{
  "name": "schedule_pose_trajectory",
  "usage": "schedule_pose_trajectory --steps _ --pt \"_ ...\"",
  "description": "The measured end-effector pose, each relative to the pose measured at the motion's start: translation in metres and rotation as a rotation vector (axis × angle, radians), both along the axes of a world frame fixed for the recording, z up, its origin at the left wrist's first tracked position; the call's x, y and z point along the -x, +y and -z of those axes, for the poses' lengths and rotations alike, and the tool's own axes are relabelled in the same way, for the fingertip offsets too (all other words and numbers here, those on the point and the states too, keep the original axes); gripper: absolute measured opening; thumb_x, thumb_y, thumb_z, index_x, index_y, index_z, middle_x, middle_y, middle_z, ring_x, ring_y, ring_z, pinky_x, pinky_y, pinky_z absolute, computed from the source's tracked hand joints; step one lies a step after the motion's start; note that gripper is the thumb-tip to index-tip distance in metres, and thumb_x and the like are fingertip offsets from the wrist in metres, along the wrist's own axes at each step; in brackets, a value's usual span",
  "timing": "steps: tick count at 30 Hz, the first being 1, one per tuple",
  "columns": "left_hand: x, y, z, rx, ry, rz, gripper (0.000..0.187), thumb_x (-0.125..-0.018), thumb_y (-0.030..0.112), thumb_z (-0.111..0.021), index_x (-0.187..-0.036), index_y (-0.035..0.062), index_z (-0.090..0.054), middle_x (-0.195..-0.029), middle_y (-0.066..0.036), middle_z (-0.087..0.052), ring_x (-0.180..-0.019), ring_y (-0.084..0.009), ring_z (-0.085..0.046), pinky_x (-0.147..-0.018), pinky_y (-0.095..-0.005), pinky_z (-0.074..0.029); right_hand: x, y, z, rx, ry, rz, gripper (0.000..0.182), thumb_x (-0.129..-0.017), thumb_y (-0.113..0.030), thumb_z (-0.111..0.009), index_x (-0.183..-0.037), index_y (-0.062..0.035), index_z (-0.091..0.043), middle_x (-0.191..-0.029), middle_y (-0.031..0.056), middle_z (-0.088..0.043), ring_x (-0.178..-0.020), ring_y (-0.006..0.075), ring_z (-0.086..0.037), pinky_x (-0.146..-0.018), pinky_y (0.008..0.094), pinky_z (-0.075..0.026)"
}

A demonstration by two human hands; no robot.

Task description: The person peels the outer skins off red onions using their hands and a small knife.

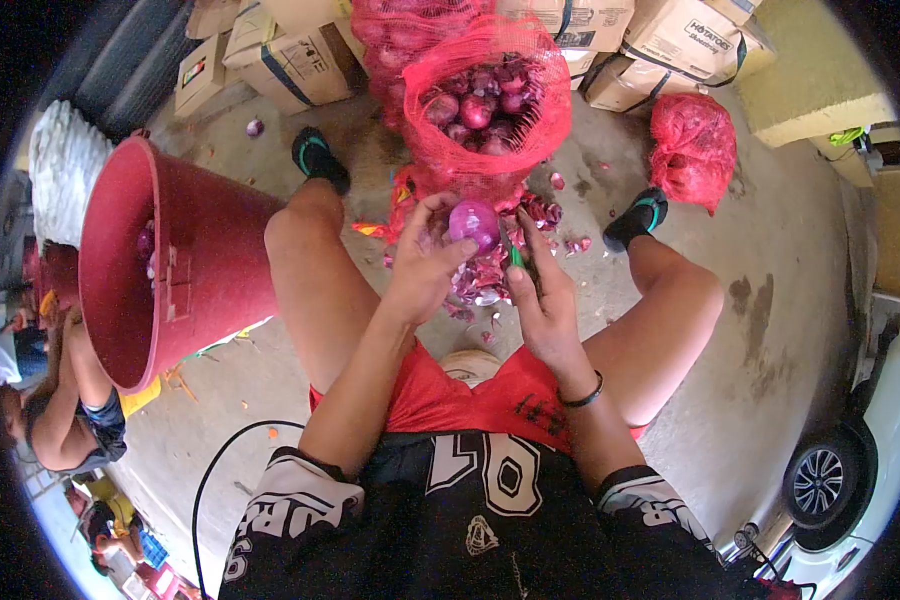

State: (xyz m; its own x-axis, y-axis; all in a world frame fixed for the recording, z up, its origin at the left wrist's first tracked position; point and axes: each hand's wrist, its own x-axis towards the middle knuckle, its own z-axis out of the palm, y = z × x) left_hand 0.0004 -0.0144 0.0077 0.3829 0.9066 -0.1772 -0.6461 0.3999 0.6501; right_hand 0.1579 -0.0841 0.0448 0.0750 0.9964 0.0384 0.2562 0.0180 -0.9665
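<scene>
Fingers and thumb of my left hand [427, 262] are wrapped round a shiny purple onion [474, 225]. Just right of it, my right hand [545, 300] grips a small knife [513, 248] with a green handle, its dark blade pointing up beside the onion. Below both hands, purple onion skins [482, 280] lie scattered on the floor. Beyond them stands an open red mesh sack [420, 120] filled with unpeeled red onions [477, 111].
At left, a large red tub [210, 250] holds some onions. Cardboard boxes [295, 68] line the back. A tied red mesh bag [692, 145] lies at right, a white car [885, 450] stands lower right, and another person [70, 410] sits at far left.
</scene>
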Motion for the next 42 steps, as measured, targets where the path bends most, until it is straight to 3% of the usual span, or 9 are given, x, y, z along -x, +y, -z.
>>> schedule_pose_trajectory --steps 14,19,23,25,27,28,33,39,42 --pt "0.005 -0.003 0.001 -0.116 0.027 0.036 0.059 -0.073 -0.006 -0.073 -0.125 0.0036 -0.047 -0.117 -0.006 -0.055 -0.112 -0.0186 -0.055 -0.099 -0.0345 -0.045 -0.005 -0.004 0.004 0.012 -0.067 0.017 0.052 -0.097 -0.011 -0.047 -0.145 0.0026 -0.031 -0.139 0.022 -0.048 -0.118 0.028 -0.054 -0.098 0.0341 -0.042" --pt "0.025 0.007 -0.023 -0.136 -0.09 0.02 0.06 -0.075 -0.006 -0.07 -0.129 0.0027 -0.045 -0.12 -0.009 -0.055 -0.113 -0.0209 -0.055 -0.098 -0.0355 -0.046 -0.01 -0.003 0.013 0.219 0.552 0.2 0.056 -0.1 -0.015 -0.047 -0.149 -0.005 -0.024 -0.115 0.0083 -0.055 -0.073 0.012 -0.053 -0.062 0.0207 -0.044" --pt "0.074 0.043 -0.048 -0.242 0.418 -0.312 0.058 -0.082 0.005 -0.065 -0.134 0.0009 -0.04 -0.127 -0.015 -0.052 -0.116 -0.0286 -0.055 -0.096 -0.0489 -0.049 -0.01 -0.01 -0.041 0.089 1.006 0.167 0.05 -0.1 -0.022 -0.048 -0.144 -0.009 -0.028 -0.092 0.002 -0.046 -0.068 0.0106 -0.046 -0.051 0.0219 -0.038" --pt "0.113 0.074 -0.065 -0.468 0.191 -0.415 0.039 -0.089 0.013 -0.06 -0.124 0.001 -0.048 -0.129 -0.018 -0.052 -0.12 -0.0324 -0.053 -0.108 -0.0478 -0.04 -0.005 -0.012 -0.084 -0.056 1.189 0.136 0.041 -0.1 -0.025 -0.048 -0.135 -0.009 -0.034 -0.091 0.0035 -0.043 -0.07 0.0129 -0.046 -0.051 0.0245 -0.041" --pt "0.143 0.091 -0.098 -0.381 -0.252 -0.673 0.056 -0.092 0.025 -0.059 -0.136 -0.0019 -0.038 -0.132 -0.021 -0.049 -0.128 -0.0342 -0.045 -0.112 -0.0456 -0.034 0.006 -0.016 -0.131 -0.206 1.324 0.113 0.045 -0.099 -0.028 -0.05 -0.134 -0.0048 -0.035 -0.088 0.0038 -0.041 -0.066 0.0124 -0.043 -0.048 0.0248 -0.039" --pt "0.166 0.097 -0.106 -0.385 -0.717 -0.351 0.056 -0.095 0.033 -0.053 -0.135 -0.0034 -0.04 -0.132 -0.022 -0.049 -0.125 -0.0347 -0.047 -0.11 -0.0455 -0.037 0.016 -0.018 -0.156 -0.269 1.384 0.124 0.054 -0.098 -0.029 -0.052 -0.14 -0.0015 -0.031 -0.086 0.0034 -0.04 -0.062 0.0106 -0.04 -0.044 0.024 -0.036" --pt "0.101 0.122 -0.109 -0.382 0.039 -0.345 0.041 -0.094 0.022 -0.056 -0.127 -0.0012 -0.049 -0.122 -0.018 -0.057 -0.113 -0.0293 -0.056 -0.096 -0.0398 -0.046 0.019 -0.021 -0.207 -0.325 1.64 -0.261 0.068 -0.1 -0.023 -0.049 -0.149 -0.0293 -0.002 -0.107 0.0114 -0.037 -0.071 0.0164 -0.044 -0.064 0.039 -0.051" --pt "-0.019 0.149 -0.066 -0.792 0.825 0.037 0.028 -0.086 0.015 -0.07 -0.107 -0.0017 -0.061 -0.099 -0.006 -0.065 -0.089 -0.0138 -0.061 -0.08 -0.0261 -0.05 0.017 -0.03 -0.209 -0.118 1.667 -0.528 0.054 -0.098 -0.024 -0.052 -0.138 -0.0203 -0.016 -0.096 0.0107 -0.042 -0.064 0.018 -0.046 -0.06 0.0376 -0.048" --pt "-0.035 0.178 -0.039 -0.927 1.431 0.207 0.035 -0.083 0.024 -0.07 -0.107 0.0 -0.061 -0.1 -0.017 -0.067 -0.09 -0.0289 -0.066 -0.08 -0.039 -0.052 0.017 -0.034 -0.202 0.053 1.615 -0.658 0.047 -0.097 -0.025 -0.053 -0.132 -0.0159 -0.023 -0.09 0.0103 -0.044 -0.061 0.0189 -0.046 -0.057 0.0369 -0.047"
